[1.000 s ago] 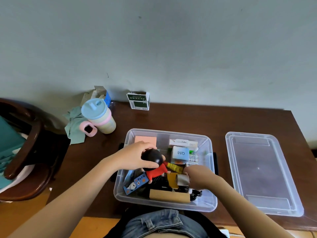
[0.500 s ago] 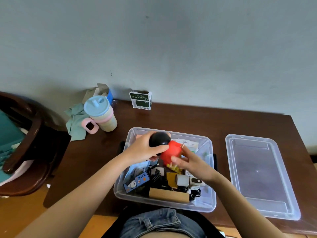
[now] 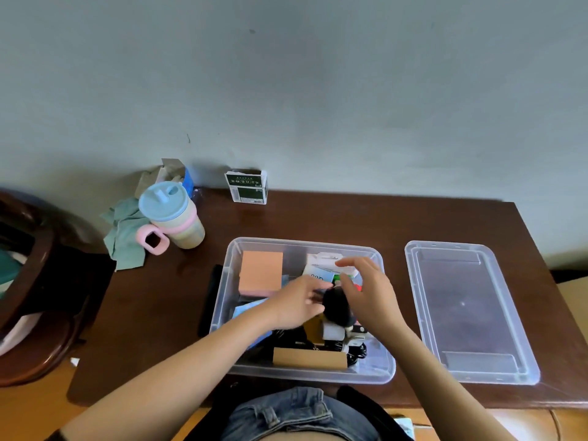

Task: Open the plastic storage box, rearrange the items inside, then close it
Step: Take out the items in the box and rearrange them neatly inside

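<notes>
Nearest, the clear plastic storage box sat open on the brown table, both the left hand and right hand loose-fingered around a black-headed toy figure, seemingly settling it, its clear lid aside.

Your dark wooden table carries the open storage box at centre, its lid at 3 o'clock, a lidded cup and green cloth at 10, a small carton at 12
</notes>
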